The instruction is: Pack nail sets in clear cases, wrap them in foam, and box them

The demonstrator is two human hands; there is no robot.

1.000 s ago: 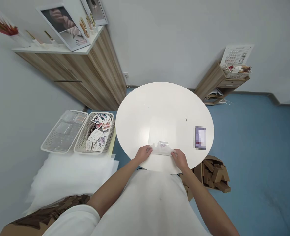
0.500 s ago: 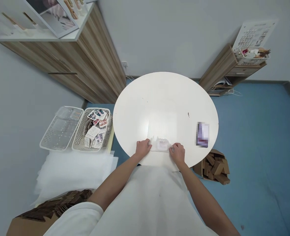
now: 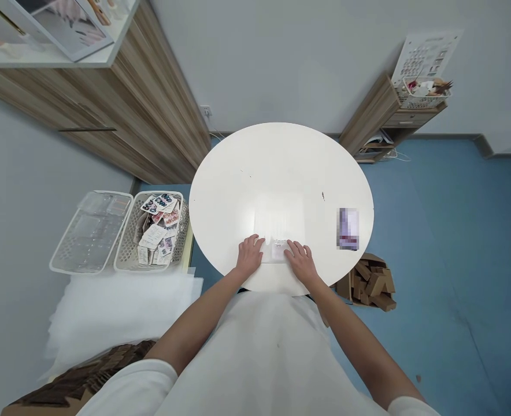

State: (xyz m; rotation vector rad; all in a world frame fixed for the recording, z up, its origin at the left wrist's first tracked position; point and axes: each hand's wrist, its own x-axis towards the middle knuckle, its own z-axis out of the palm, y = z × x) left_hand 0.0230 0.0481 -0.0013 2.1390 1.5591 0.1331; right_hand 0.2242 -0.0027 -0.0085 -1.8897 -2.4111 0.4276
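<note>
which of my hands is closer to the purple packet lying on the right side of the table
Right. Your right hand rests on the table's near edge, with bare tabletop between it and the purple packet. Your left hand lies farther off, beyond the right one.

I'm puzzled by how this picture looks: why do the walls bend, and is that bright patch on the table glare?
Head view: wide-lens distortion bows the cabinet and walls outward. A soft sheen of reflected light lies on the round white table, just beyond the left hand and right hand, which press on a small clear packet. One item is pixelated. Shadows are faint.
</note>
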